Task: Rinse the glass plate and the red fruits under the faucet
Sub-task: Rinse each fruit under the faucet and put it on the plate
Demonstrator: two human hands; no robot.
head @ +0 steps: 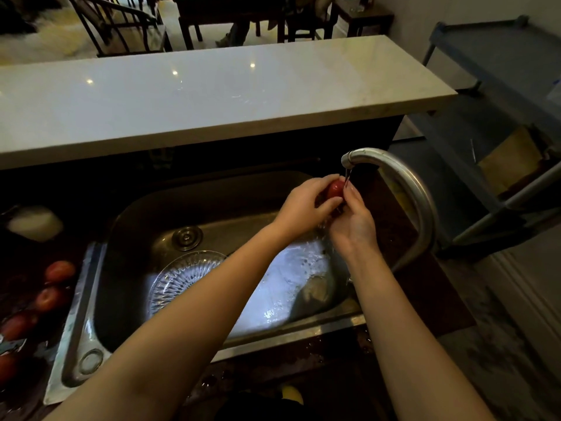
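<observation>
Nearest to me, the person's two bare forearms reach out over the brushed steel sink (79,311), whose near rim is wet. On the dark counter left of the sink lies a loose row of round red fruits (48,299), running from near to far and well apart from the hands.

Flat on the sink floor, face up, sits the cut-glass plate with ribbed pattern (182,278). The left forearm passes over its right edge. Being round, the plate has no long axis to speak of. It lies below, nearer than and to the left of the hands, so I'd judge the left hand better placed to reach it, and the waiting fruits too.

Further in, over the sink's far right corner, the left hand (303,205) curls its fingers round a small round red fruit (335,189) from the left. The right hand (352,220) cups the same fruit from the right and below, fingertips reaching up its side. The fruit looks roughly round, and I cannot tell which way its stem end points. It sits directly under the spout of the curved brushed-metal faucet (403,180), with a thin stream of water (348,174) landing on it.

Beyond stands a long pale stone countertop (212,95), then dark wooden chairs (121,28).
</observation>
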